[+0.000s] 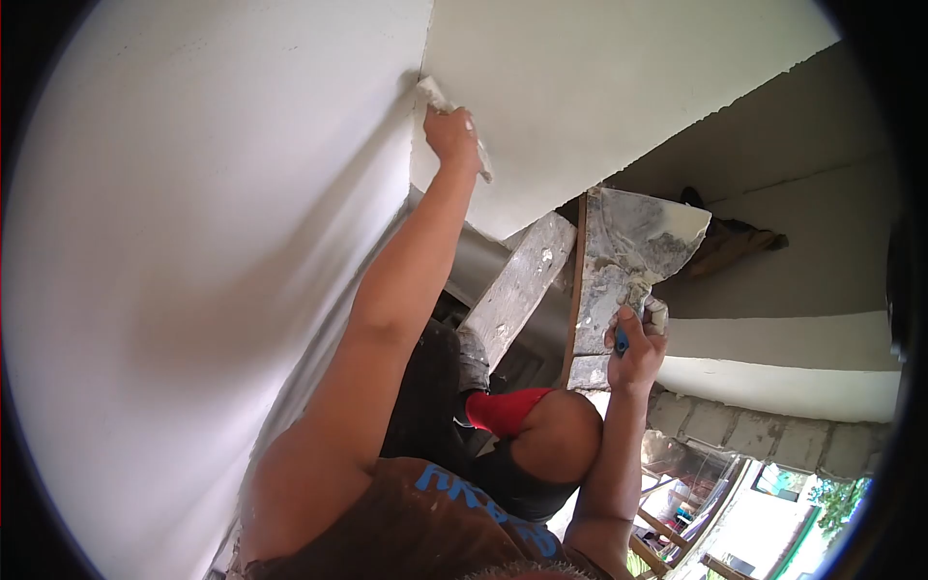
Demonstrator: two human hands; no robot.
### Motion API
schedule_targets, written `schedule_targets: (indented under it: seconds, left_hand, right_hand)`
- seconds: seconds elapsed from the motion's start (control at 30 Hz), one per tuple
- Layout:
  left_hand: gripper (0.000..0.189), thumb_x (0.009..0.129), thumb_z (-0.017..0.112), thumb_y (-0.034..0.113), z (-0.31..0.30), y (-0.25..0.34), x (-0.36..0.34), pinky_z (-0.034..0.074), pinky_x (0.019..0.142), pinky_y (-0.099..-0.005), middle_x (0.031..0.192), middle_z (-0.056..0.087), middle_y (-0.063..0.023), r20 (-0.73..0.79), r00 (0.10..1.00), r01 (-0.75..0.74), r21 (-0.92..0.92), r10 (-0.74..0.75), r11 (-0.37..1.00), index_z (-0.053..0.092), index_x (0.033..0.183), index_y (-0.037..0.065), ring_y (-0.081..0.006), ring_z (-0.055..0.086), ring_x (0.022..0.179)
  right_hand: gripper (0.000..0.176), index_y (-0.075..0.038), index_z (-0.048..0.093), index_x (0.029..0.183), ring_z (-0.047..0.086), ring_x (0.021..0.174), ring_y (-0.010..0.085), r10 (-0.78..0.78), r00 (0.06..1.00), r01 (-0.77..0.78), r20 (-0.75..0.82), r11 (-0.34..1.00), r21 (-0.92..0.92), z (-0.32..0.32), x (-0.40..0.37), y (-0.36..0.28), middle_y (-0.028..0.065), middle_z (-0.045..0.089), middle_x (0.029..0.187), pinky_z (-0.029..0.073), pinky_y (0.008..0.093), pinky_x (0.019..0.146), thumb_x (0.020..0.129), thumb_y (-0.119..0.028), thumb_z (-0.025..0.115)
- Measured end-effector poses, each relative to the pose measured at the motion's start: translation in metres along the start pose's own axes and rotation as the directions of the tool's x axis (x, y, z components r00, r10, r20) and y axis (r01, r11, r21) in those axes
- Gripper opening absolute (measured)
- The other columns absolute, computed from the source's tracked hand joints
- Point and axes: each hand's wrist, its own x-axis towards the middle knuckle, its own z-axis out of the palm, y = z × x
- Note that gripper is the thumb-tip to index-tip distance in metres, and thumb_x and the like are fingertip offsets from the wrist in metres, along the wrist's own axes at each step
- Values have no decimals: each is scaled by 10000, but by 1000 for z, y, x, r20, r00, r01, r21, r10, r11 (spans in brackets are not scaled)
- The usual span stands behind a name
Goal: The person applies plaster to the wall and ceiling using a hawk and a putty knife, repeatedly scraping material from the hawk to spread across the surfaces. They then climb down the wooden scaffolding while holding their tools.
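My left hand (452,140) reaches up to the corner between the white wall (242,174) and the adjoining pale panel (580,97). Its fingers are wrapped round a whitish, plaster-smeared flat tool (432,92), seen nearly edge-on, whose upper end is right at the corner seam; I cannot tell its exact kind. Lower and to the right, my right hand (640,343) grips the blue handle of a wide putty knife (650,230). White compound clings to that blade, which points upward and fans out above the fist. Pale smears also mark the right fingers.
Below the panel, a paint-spotted wooden plank (522,285) slants upward, with another board (592,319) behind the putty knife. My bent knee (561,435) and a red cloth (503,411) are beneath. Concrete blocks (754,430) and a bright opening (773,522) lie at lower right.
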Motion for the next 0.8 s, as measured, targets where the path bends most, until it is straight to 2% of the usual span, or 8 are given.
schedule_targets:
  seconds: [0.13,0.2,0.23,0.3,0.33,0.37,0.57,0.8]
  left_hand:
    - [420,726,541,-48,-17,-14,-18,474,752,-283,1000,617,-76,152,970,-199,63,188,978,567,1144,-23,-182,582,829]
    - [572,758,497,-85,-39,-9,-54,495,856,-324,1150,653,-156,278,867,-485,285,413,827,507,1323,8,-256,643,974]
    - [572,758,497,-85,-46,-23,-42,495,856,-324,1150,653,-156,280,870,-479,284,406,830,507,1323,8,-256,643,974]
    - [586,785,483,-118,-70,-65,-8,438,1006,-323,1298,592,-161,184,718,-694,258,671,672,483,1359,0,-272,578,1187]
    - [586,788,481,-143,-79,-75,6,413,1056,-325,1372,535,-164,173,822,-568,328,543,755,474,1360,-16,-278,527,1263]
    - [586,788,481,-143,-84,-87,22,413,1056,-325,1372,535,-164,172,825,-564,327,538,759,474,1360,-16,-278,527,1263]
    - [633,767,455,-147,-75,-110,70,440,1027,-367,1338,553,-166,257,613,-748,495,747,443,470,1375,30,-298,555,1207]
    - [719,763,509,-97,-62,-118,90,396,1067,-385,1491,348,-184,327,717,-653,625,616,429,379,1449,75,-353,383,1350]
  right_hand:
    - [202,-44,566,1021,539,598,116,16,998,-18,-58,999,-30,5,-2,2,41,611,825,409,264,480,846,-4,658]
    - [205,-40,567,1024,539,596,119,-12,996,6,-87,997,-71,0,2,0,44,613,821,408,266,479,845,-5,660]
    - [206,-37,569,1024,539,594,122,-11,996,4,-89,997,-73,-2,3,1,50,613,815,408,269,475,843,-7,663]
    - [206,-33,572,1024,540,591,126,-13,995,5,-96,997,-77,-7,4,5,56,613,809,408,271,472,842,-10,666]
    - [228,-40,563,1031,530,586,126,36,990,-43,-140,998,-48,-12,4,8,53,603,817,412,274,471,835,-5,673]
    - [250,-46,554,1039,520,582,126,82,980,-87,-179,996,-17,-18,6,12,51,593,825,416,276,469,828,1,679]
    - [282,-50,560,1083,524,598,113,99,974,-103,-206,995,-10,-23,6,11,31,585,819,416,261,466,825,3,659]
    - [231,-67,556,1064,549,638,109,63,981,-75,-183,996,-55,-26,11,15,39,606,852,409,250,465,853,-26,642]
